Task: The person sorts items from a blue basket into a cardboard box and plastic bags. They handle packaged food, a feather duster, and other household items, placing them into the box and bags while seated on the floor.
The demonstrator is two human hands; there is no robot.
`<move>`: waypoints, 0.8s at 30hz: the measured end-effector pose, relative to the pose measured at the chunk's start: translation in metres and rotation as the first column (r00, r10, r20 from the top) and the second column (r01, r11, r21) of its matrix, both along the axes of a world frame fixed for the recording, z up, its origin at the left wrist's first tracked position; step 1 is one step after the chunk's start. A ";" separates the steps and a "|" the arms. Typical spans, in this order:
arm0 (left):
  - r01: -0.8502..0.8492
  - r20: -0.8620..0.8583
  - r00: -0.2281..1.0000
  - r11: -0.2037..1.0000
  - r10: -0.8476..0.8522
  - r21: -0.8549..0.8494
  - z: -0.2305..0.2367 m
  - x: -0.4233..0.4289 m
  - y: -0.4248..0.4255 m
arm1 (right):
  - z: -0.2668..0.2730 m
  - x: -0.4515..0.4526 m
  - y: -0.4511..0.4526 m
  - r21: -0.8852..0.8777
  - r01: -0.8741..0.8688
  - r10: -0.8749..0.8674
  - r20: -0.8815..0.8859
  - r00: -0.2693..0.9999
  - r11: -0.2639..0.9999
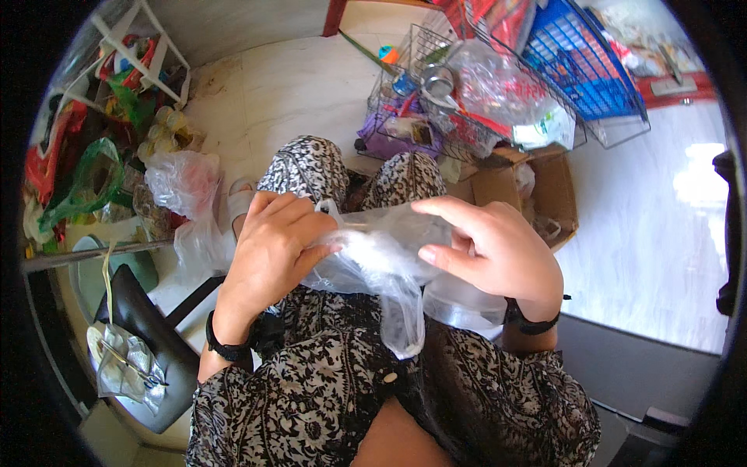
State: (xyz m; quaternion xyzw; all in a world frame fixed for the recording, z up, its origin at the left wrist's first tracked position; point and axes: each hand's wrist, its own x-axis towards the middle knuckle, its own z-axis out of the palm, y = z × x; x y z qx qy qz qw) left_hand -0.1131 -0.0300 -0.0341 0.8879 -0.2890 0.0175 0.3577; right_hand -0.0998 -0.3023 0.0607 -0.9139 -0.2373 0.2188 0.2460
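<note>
A thin clear plastic bag (373, 251) stretches between my hands above my lap, its handle loop hanging down over the patterned clothing. My left hand (277, 245) is closed on the bag's left part, thumb and fingers pinching the film. My right hand (496, 245) has thumb and forefinger spread at the bag's right part; whether it grips the film does not show clearly. Under the right hand is a clear, round plastic container (464, 303), partly hidden by the hand and bag.
Ahead stand a wire basket (373, 111) of packages, a blue basket (575, 64) and a cardboard box (560, 198). At left are a white rack (166, 41), plastic bags (187, 181) and a black padded seat (157, 350) with scissors (131, 365) and a small bag on it.
</note>
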 end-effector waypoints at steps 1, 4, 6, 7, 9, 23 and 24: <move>-0.077 0.027 0.996 0.995 0.079 -0.068 -0.002 0.001 0.000 | 0.002 0.004 0.004 0.062 -0.027 0.028 -0.019 0.999 0.998; -0.258 0.049 0.960 0.939 0.276 -0.227 -0.007 0.003 -0.005 | -0.013 0.015 0.023 -0.110 -0.169 0.158 -0.100 0.982 0.979; -0.301 0.017 0.949 0.922 0.314 -0.243 -0.011 0.004 -0.005 | -0.025 0.023 0.032 -0.164 -0.226 0.205 -0.135 0.969 0.960; -0.324 -0.006 0.943 0.912 0.333 -0.250 -0.014 0.003 -0.004 | -0.028 0.025 0.033 -0.155 -0.193 0.171 -0.147 0.974 0.969; -0.380 0.042 0.911 0.874 0.411 -0.302 -0.018 0.003 0.001 | -0.029 0.028 0.031 -0.133 -0.132 0.109 -0.168 0.980 0.982; -0.236 -0.170 0.970 0.848 0.175 -0.474 0.042 0.006 0.007 | 0.004 0.006 0.020 0.110 0.362 -0.368 0.040 0.929 0.926; -0.130 -0.111 0.989 0.912 0.093 -0.390 0.048 0.010 0.006 | 0.008 0.007 0.022 0.106 0.302 -0.313 0.112 0.943 0.947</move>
